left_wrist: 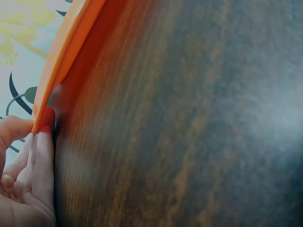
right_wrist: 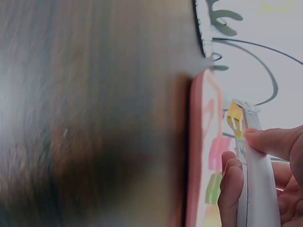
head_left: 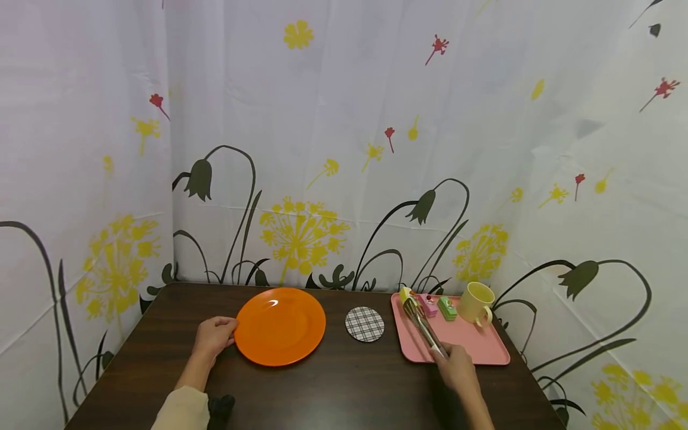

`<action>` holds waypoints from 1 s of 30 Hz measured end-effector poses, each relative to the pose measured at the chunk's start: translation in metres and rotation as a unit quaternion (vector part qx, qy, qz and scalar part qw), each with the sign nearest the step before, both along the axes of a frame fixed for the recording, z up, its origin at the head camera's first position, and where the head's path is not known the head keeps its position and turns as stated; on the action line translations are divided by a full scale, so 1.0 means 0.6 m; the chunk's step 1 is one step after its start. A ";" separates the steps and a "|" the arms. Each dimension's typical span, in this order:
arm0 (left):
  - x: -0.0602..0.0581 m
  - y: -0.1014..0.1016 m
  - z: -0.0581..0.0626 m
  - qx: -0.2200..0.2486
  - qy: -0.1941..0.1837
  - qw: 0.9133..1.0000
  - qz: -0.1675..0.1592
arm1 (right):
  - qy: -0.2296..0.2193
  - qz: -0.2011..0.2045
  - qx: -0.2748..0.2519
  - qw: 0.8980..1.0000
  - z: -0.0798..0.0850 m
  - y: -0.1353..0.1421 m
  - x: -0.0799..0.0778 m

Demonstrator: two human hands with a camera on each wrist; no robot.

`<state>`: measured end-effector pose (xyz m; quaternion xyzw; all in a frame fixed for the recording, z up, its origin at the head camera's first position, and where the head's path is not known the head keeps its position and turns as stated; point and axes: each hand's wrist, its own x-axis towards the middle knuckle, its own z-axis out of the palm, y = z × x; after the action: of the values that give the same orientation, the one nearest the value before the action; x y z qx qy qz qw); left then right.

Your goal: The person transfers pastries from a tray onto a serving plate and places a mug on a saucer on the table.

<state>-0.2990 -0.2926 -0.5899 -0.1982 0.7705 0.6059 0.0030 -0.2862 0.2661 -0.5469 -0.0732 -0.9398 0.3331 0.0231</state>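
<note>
My left hand [head_left: 215, 335] pinches the left rim of a round orange plate [head_left: 280, 327]. In the left wrist view, the thumb lies on one side of the rim and the fingers on the other. On the right, my right hand [head_left: 455, 365] grips a pair of metal tongs [head_left: 427, 329], their tips over the yellow toy cake slice [head_left: 405, 293] on a pink tray [head_left: 478, 349]. Beside it sit a pink cake slice [head_left: 428, 305] and a green cake slice [head_left: 447, 309]. Seen from the right wrist, the thumb presses along the tongs' handle [right_wrist: 262, 189].
A yellow mug [head_left: 475, 303] stands at the tray's back right corner. Between plate and tray lies a round checked coaster [head_left: 364, 324]. The dark wooden table [head_left: 322, 391] backs onto a flower-printed curtain [head_left: 333, 119]. A black strap piece [head_left: 221, 408] shows by the left sleeve.
</note>
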 end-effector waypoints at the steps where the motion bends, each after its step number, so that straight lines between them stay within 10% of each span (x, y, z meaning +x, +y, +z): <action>1: -0.001 0.000 -0.001 0.000 0.001 1.000 0.000 | 0.007 0.002 -0.006 1.000 0.003 -0.002 0.001; 30: 0.000 -0.014 0.023 0.053 -0.010 0.998 -0.036 | 0.076 0.072 -0.058 0.993 0.048 -0.148 0.025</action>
<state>-0.2992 -0.3010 -0.5763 -0.1764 0.7436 0.6436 0.0429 -0.2710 0.1775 -0.5183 0.0187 -0.9173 0.3921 0.0666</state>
